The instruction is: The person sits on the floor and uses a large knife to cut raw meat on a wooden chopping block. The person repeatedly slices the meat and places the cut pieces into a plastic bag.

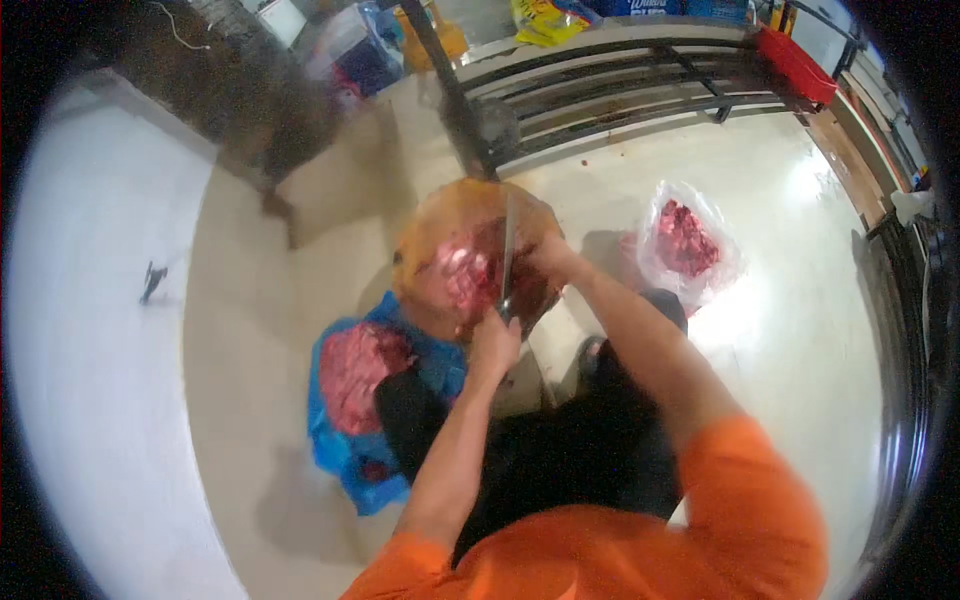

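Note:
My left hand (496,340) is closed round the handle of a long knife (511,235), whose blade points away from me over a round wooden chopping board (432,225). Reddish pieces of raw meat (465,280) lie on the board, just left of the blade. At the board's right side, close to the blade, is my right hand (548,262); its fingers are blurred, and I cannot tell what they hold. A larger mass of pink-red meat (358,375) lies on a blue plastic bag (325,440) by my left knee.
On the pale floor to the right stands a clear plastic bag (728,262) of cut red meat. A dark metal rack (610,88) runs along the far side, with a red tray (797,65) at its right end. A white wall (110,330) curves along the left.

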Demonstrator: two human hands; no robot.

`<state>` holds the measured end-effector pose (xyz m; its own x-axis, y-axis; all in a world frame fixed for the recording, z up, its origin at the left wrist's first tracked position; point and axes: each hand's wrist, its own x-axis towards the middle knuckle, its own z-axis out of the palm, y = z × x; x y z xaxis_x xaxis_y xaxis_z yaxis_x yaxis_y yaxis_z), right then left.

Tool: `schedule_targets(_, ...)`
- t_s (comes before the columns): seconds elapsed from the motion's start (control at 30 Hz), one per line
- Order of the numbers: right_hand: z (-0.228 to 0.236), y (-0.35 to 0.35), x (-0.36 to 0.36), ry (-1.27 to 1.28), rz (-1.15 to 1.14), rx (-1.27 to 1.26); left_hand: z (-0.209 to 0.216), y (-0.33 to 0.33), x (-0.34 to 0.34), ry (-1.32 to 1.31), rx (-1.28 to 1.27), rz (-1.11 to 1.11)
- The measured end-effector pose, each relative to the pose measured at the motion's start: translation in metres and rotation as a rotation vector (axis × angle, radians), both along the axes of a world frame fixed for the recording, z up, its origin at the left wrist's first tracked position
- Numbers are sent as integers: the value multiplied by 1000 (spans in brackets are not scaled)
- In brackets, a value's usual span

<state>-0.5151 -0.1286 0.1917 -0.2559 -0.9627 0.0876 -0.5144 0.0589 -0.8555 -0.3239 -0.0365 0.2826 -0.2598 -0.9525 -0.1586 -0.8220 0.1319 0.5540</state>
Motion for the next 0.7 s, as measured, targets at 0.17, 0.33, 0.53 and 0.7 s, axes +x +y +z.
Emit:
schedule_targets(0.17, 45, 11, 12, 51, 132, 294, 49, 1, 15, 52, 38, 34)
schedule_targets(0.33, 32, 13, -17, 98, 105, 249, 97, 4, -17, 324, -483, -72)
schedule_targets(0.53, 59, 20, 8, 70, 222, 253, 111, 9, -10, 454, -730, 17)
schedule_targets(0.7, 35, 18, 4, 207, 214, 226, -19, 7, 4, 36, -13, 117)
